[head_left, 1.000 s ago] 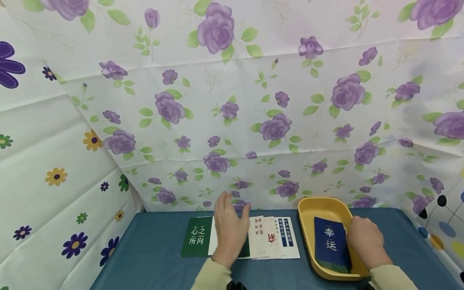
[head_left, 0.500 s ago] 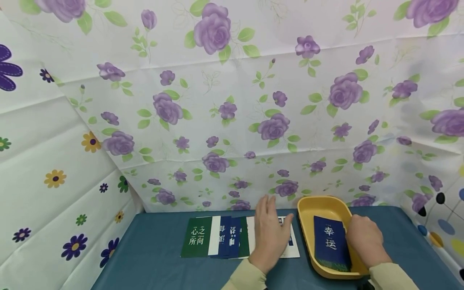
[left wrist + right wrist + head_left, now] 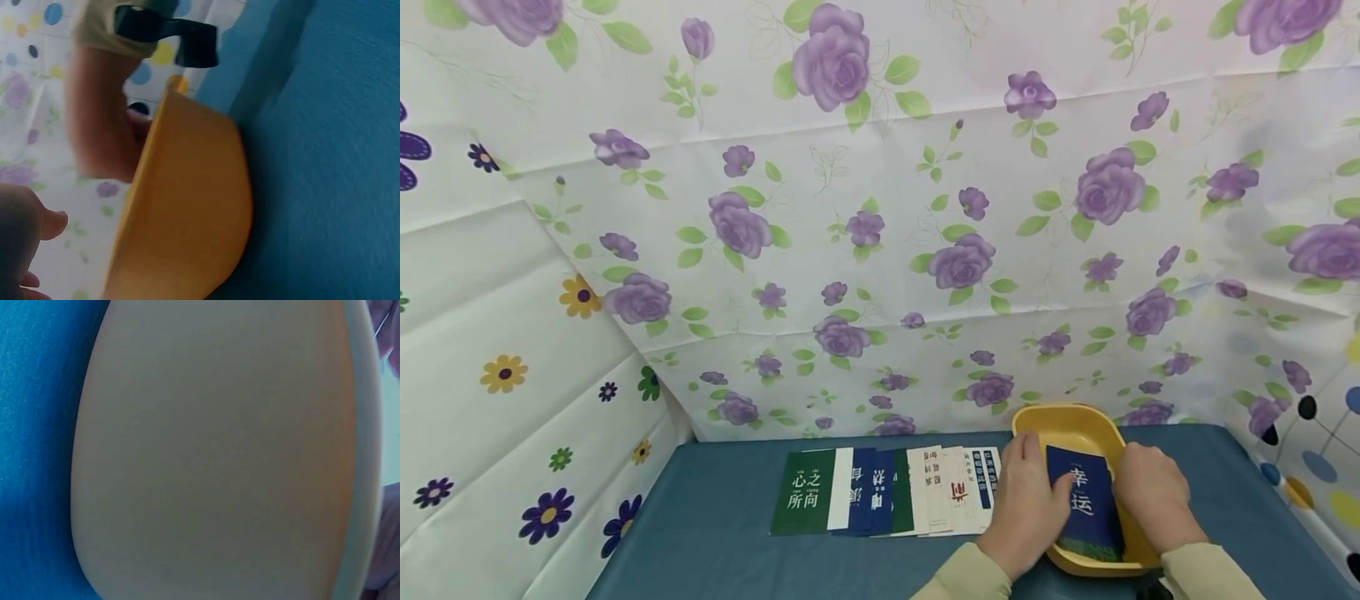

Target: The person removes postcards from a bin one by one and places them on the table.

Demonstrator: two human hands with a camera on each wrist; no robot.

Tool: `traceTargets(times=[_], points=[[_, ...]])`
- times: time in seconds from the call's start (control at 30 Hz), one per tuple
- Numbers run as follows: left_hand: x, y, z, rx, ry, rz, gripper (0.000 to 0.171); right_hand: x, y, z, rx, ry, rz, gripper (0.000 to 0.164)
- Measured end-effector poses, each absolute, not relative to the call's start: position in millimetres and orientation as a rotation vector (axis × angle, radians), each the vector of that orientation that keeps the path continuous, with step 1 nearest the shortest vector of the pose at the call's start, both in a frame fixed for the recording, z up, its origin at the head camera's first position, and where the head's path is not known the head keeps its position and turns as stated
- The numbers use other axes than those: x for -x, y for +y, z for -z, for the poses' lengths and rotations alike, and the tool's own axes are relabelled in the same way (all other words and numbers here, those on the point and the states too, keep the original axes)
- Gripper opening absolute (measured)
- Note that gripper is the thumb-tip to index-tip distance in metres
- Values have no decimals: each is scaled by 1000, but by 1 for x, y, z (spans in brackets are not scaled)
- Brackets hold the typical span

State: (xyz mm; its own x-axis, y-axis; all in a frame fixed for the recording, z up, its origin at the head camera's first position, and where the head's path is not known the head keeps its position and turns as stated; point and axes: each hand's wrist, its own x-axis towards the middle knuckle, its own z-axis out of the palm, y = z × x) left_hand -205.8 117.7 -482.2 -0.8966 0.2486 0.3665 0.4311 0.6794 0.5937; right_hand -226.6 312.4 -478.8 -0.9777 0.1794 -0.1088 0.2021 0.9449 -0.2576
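Note:
A yellow plastic tray stands at the right of the table, with a blue card lying tilted in it, white characters up. My right hand is curled over the tray's right rim, gripping at the card's right edge; its fingertips are hidden. My left hand hovers over the tray's left rim, fingers extended, its thumb overlapping the card in the head view. The left wrist view shows the left thumb and fingertips apart from the tray's outer wall. That wall fills most of the right wrist view.
Left of the tray, several cards overlap in a row, from a green card through blue cards to pale cards. They lie on a blue tablecloth. Floral sheets hang behind and at both sides.
My left hand has moved right, from over the card row to the tray, uncovering the blue and pale cards. The right hand has stayed at the tray.

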Motion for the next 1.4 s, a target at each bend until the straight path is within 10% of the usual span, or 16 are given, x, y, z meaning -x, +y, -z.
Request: traceTargets(times=[1.4], points=[[217,196,520,446,-3154,-205,61,229,313,478,-284,3018,386,9]])
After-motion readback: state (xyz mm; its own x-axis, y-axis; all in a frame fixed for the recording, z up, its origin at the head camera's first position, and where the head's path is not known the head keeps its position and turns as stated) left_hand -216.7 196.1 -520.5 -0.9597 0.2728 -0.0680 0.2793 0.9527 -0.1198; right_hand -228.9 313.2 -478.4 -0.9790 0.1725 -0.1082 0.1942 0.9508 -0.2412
